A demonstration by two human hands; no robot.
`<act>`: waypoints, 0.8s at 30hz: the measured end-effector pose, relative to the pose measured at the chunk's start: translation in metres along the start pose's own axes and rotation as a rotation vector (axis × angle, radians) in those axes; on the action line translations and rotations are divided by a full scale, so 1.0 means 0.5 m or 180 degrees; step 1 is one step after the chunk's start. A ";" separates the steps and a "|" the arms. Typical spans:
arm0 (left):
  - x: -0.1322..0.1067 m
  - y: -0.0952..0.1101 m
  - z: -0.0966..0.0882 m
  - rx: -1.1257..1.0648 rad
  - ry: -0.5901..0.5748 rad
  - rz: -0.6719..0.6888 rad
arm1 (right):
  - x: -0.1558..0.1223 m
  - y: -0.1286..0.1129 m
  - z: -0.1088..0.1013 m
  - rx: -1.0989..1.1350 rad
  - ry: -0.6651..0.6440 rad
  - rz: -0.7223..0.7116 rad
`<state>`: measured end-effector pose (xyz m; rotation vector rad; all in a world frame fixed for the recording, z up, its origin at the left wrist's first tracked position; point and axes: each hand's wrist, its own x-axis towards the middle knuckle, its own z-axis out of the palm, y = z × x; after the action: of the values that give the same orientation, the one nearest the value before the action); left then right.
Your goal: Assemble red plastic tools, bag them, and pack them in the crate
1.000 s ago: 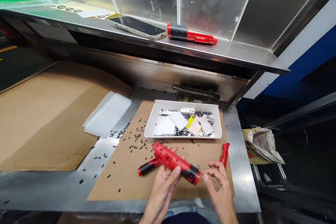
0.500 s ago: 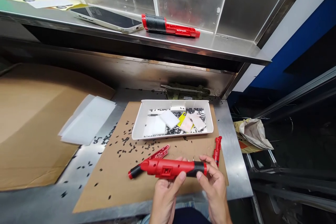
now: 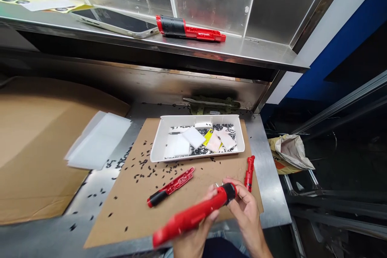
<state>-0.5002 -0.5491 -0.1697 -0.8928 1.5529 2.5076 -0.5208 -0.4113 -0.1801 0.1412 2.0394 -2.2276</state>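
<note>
Two-handed hold on red tool (image 3: pixel 193 214), tipped toward me: left hand (image 3: pixel 193 244) fingers curled under it, right hand (image 3: pixel 246 213) fingers clasping black end (image 3: pixel 229 192); casing half (image 3: pixel 171 186) loose on cardboard (image 3: pixel 121 219).

Bare hands (image 3: pixel 246 214), bare forearms (image 3: pixel 256 242), dark garment (image 3: pixel 223 248), pale blue denim (image 3: pixel 216 234) at the lower edge

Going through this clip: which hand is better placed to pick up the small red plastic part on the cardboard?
Right, probably: the right hand is just below the small red plastic part, while the left hand is farther away, under the red tool.
</note>
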 end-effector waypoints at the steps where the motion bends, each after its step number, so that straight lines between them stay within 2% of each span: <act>1: 0.007 0.006 0.003 -0.0052 0.0017 0.0074 | -0.003 -0.002 -0.004 -0.0046 -0.0074 -0.0046; 3: 0.024 0.022 0.012 -0.0328 0.0078 0.0098 | -0.010 -0.005 -0.012 -0.0218 -0.0061 -0.0146; 7: 0.044 0.050 0.026 -0.0942 0.0295 -0.0204 | -0.022 -0.011 -0.019 -0.0875 0.0496 -0.0454; 10: 0.045 0.052 0.026 -0.1109 0.0207 -0.0378 | -0.023 -0.018 -0.023 -0.1209 0.0602 -0.0742; 13: 0.047 0.045 0.014 -0.1245 0.0154 -0.0371 | -0.008 -0.015 -0.038 -0.1554 0.0691 -0.0859; 16: 0.056 0.048 -0.001 -0.1375 0.0262 -0.0436 | 0.023 0.013 -0.061 -0.2100 0.0565 -0.0495; 19: 0.066 0.069 -0.011 -0.1542 0.0444 -0.0725 | 0.058 0.068 -0.067 -0.2591 0.0119 -0.0001; 23: 0.068 0.101 -0.014 -0.1761 0.0787 -0.0903 | 0.089 0.152 -0.021 -0.2991 -0.0191 0.0317; 24: 0.066 0.106 -0.015 -0.1706 0.0769 -0.0898 | 0.094 0.169 -0.004 -0.3052 -0.0195 0.0389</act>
<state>-0.5421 -0.5894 -0.1463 -1.4044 0.7092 2.7076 -0.5546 -0.4176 -0.2707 0.0924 2.6931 -0.9795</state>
